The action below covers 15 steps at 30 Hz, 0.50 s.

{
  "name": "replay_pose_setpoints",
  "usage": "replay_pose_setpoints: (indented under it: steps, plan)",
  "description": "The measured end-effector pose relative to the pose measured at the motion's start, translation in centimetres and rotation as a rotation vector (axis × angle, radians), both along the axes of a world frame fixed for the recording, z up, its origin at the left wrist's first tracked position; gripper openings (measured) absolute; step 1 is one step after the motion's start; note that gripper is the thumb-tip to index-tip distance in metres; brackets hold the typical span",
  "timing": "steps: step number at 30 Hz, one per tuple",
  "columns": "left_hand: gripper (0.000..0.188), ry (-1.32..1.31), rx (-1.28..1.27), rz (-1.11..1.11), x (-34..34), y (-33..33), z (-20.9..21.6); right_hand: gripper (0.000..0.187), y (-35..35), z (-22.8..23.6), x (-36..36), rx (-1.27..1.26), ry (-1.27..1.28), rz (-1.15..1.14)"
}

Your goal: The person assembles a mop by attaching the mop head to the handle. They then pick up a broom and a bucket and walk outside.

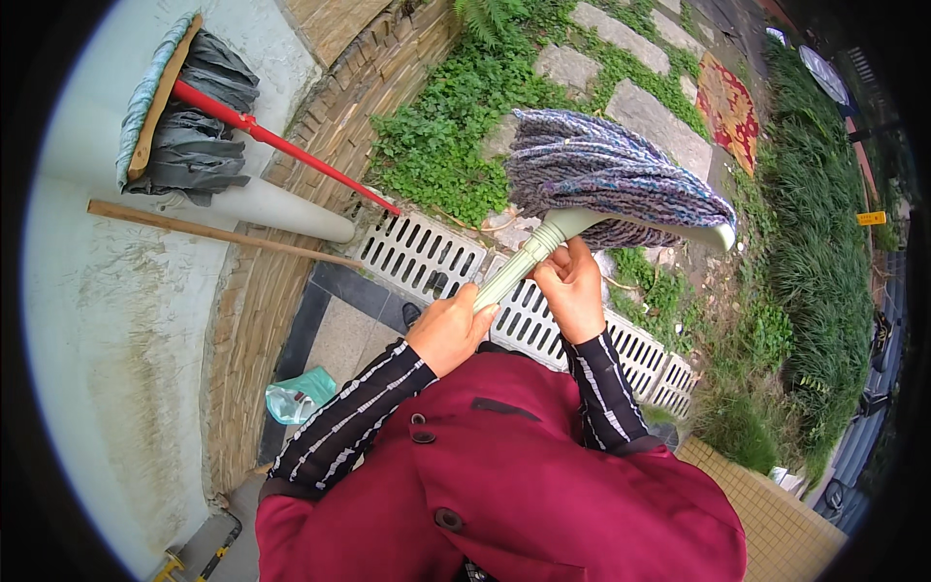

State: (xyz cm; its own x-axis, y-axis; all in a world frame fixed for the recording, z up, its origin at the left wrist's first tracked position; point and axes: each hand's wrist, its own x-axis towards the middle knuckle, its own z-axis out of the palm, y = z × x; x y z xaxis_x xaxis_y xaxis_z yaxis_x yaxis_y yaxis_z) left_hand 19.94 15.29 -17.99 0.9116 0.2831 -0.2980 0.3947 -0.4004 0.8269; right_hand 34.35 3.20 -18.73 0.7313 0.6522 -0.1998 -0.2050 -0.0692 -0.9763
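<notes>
One string mop head (621, 175) is held up in the air over the slotted drain covers (424, 254). The left hand (448, 332) has its grip closed around the pale green ribbed socket (509, 277); the right hand (574, 299) has its grip closed at the collar, just below the strands. A red mop handle (301, 153) and a wooden pole (233, 234) end by the covers' left edge. A teal plastic bag (312, 390) lies at the paving's (341, 339) left edge.

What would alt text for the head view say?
A left hand and right hand grip a string mop by its pale green handle. A red-handled mop slants head-up by a pale wall, near slotted drain covers.
</notes>
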Motion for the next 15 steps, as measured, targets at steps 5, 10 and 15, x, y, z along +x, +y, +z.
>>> replay_pose_setpoints:
  steps: [5,10,15]
  plan:
    - [0.027,0.013,-0.02,0.012,-0.02,0.1,0.1,0.041,-0.03,-0.21,0.03,0.027,-0.006,0.014]
    - [0.027,0.026,-0.013,0.004,-0.04,0.1,0.19,0.042,-0.13,-0.26,0.02,0.019,0.005,0.026]
    - [0.027,0.031,-0.004,0.006,-0.02,0.02,0.14,0.043,-0.24,-0.25,0.17,0.015,0.024,0.046]
